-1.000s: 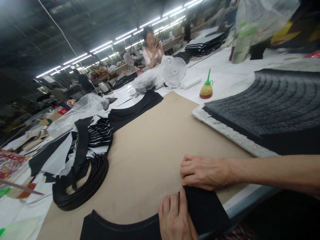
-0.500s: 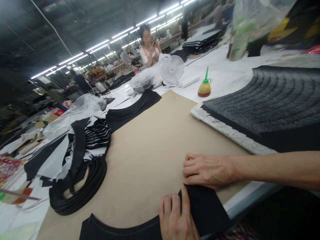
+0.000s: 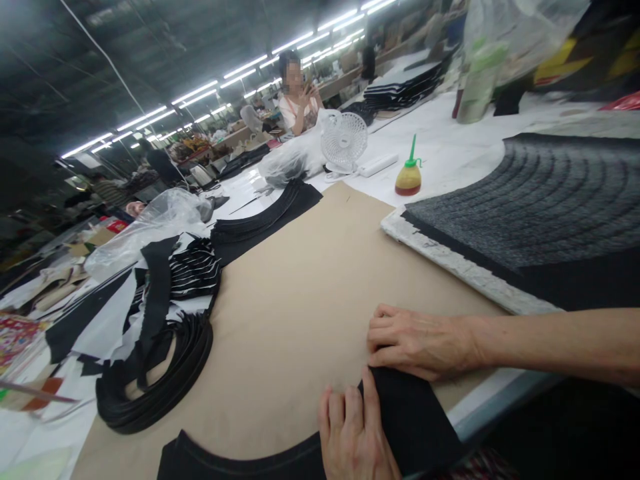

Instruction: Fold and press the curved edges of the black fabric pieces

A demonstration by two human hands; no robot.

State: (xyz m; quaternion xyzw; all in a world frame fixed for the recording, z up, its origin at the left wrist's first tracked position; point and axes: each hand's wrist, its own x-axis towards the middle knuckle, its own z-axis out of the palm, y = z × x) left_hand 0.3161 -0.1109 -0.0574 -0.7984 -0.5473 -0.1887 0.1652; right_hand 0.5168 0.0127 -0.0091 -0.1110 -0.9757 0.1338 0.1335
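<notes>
A curved black fabric piece (image 3: 415, 420) lies at the near edge of a large brown paper sheet (image 3: 300, 300). My left hand (image 3: 353, 433) rests on the fabric's top corner, fingers together and bent over its edge, thumb along the corner. My right hand (image 3: 420, 341) reaches in from the right, its fingers curled on the paper. Its thumb is pressed to the same corner of the fabric. The two hands nearly touch there.
A coil of black strips (image 3: 155, 380) and striped fabric pieces (image 3: 195, 267) lie left. A dark grey stacked fabric pile (image 3: 540, 200) sits right. Beyond are a yellow squeeze bottle (image 3: 409, 177), a small white fan (image 3: 343, 140), plastic bags (image 3: 150, 227) and a seated person (image 3: 297, 100).
Both hands stay on the corner of the black fabric with only slight shifts. The view has drifted a little.
</notes>
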